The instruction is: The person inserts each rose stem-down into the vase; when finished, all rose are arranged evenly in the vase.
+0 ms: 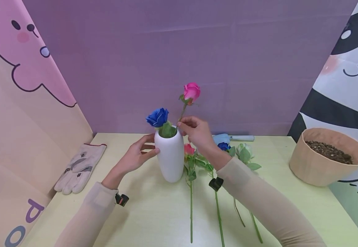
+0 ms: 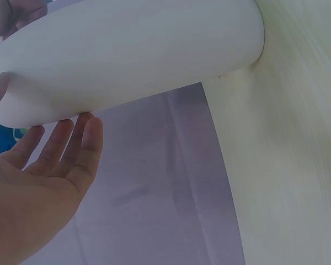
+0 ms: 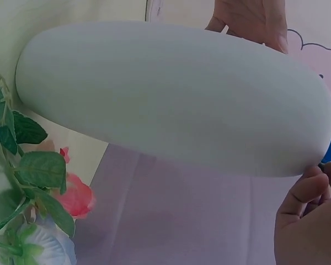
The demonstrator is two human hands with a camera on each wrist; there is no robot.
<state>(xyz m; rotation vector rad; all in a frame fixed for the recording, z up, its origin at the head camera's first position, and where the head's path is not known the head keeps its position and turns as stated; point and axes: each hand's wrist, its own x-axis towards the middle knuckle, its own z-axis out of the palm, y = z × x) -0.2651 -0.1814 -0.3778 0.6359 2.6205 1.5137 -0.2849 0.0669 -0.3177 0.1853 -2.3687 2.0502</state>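
Note:
A white vase stands upright on the table, with a blue rose in its mouth. My left hand holds the vase's upper left side, thumb in front and fingers behind; the left wrist view shows the fingertips of that hand against the white wall. At the rim, my right hand pinches the stem of a pink rose. The bloom rises above the hand and leans slightly right. The stem's lower end is hidden by the vase. In the right wrist view the pinching fingers touch the rim.
Right of the vase lie several long-stemmed flowers, among them a coral rose, a blue rose and a white rose. Behind them is a light blue tool with a pale handle. Gloves lie left; a soil-filled pot stands right.

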